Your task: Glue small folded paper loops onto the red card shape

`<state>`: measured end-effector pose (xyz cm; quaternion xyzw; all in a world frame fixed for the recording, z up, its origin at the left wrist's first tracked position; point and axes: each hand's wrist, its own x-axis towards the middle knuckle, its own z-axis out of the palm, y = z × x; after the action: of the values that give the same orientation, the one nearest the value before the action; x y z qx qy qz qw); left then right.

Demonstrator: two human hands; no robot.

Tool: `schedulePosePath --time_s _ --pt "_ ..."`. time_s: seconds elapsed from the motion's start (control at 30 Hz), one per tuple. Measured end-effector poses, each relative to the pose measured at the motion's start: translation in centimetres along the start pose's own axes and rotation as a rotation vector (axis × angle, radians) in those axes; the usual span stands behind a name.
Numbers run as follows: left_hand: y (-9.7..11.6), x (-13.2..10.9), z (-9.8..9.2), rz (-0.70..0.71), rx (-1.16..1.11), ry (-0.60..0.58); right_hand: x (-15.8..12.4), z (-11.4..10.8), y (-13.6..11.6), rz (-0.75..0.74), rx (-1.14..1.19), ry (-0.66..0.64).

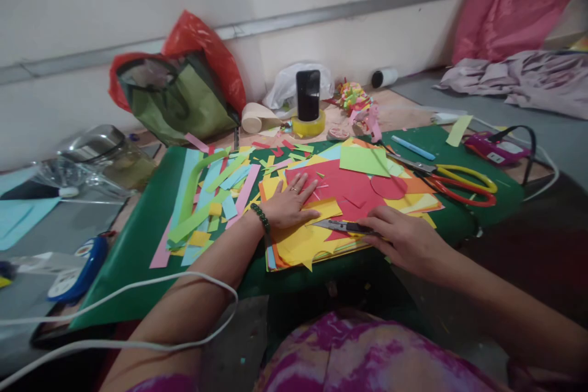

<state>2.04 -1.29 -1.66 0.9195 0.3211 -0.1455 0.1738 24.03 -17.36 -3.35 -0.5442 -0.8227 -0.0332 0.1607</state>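
My left hand (287, 203) lies flat on a stack of coloured paper, its fingers spread over red paper (328, 174) and yellow paper (294, 242). A bead bracelet circles that wrist. My right hand (402, 236) is closed around the handle end of a utility knife (342, 226), which lies low over the yellow paper with its blade pointing left toward my left thumb. Part of the handle is hidden by the fingers. A light green sheet (365, 161) rests on the stack beyond both hands.
Paper strips (193, 220) are scattered left on the green mat (124, 245). Large scissors (450, 179) and a blue pen (413, 147) lie right. Behind stand a phone (307, 95), yellow tape roll (309, 125) and pink glue gun (373, 124). A white cable (206, 275) crosses my left forearm.
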Motion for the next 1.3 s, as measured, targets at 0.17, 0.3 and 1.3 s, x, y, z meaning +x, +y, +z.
schedulePosePath --time_s 0.17,0.3,1.3 --pt "0.0 0.0 0.1 -0.003 0.004 0.009 -0.2 0.0 -0.3 0.025 0.016 0.000" --pt "-0.1 0.0 0.2 -0.002 0.004 0.018 -0.1 0.2 -0.6 0.034 0.034 0.016" --pt "1.1 -0.7 -0.2 0.074 -0.114 0.328 5.5 -2.6 12.2 0.639 -0.317 0.011"
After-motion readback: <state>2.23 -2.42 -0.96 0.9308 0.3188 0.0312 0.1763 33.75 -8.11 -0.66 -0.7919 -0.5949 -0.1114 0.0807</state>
